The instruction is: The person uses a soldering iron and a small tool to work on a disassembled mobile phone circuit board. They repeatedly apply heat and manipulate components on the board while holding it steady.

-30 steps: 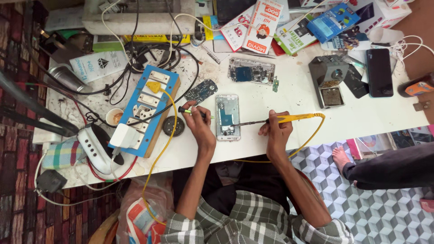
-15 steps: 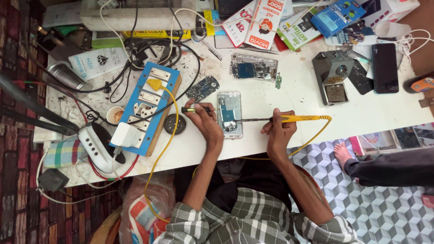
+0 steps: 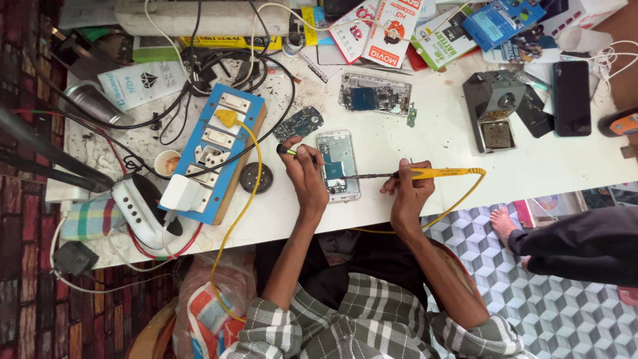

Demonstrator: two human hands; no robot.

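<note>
An opened phone (image 3: pixel 338 165) with its board exposed lies face-up near the front edge of the white table (image 3: pixel 425 199). My left hand (image 3: pixel 307 173) rests beside the phone's left side and holds a small green-handled tool (image 3: pixel 290 151) that points left. My right hand (image 3: pixel 410 193) grips a yellow-handled soldering iron (image 3: pixel 425 174), held level, with its metal tip reaching left onto the phone's board. The iron's yellow cord (image 3: pixel 458 199) loops down off the table edge.
A blue switch-and-socket board (image 3: pixel 216 153) with plugs lies left of my hands. A round dark tin (image 3: pixel 256 177), a loose circuit board (image 3: pixel 299 122), another opened phone (image 3: pixel 375 93), an iron stand (image 3: pixel 495 110), a black phone (image 3: pixel 571 98) and packets lie around. Someone's bare foot (image 3: pixel 503 223) shows at right.
The view has shifted slightly. My hands stay at the phone, with the iron tip still on its board.
</note>
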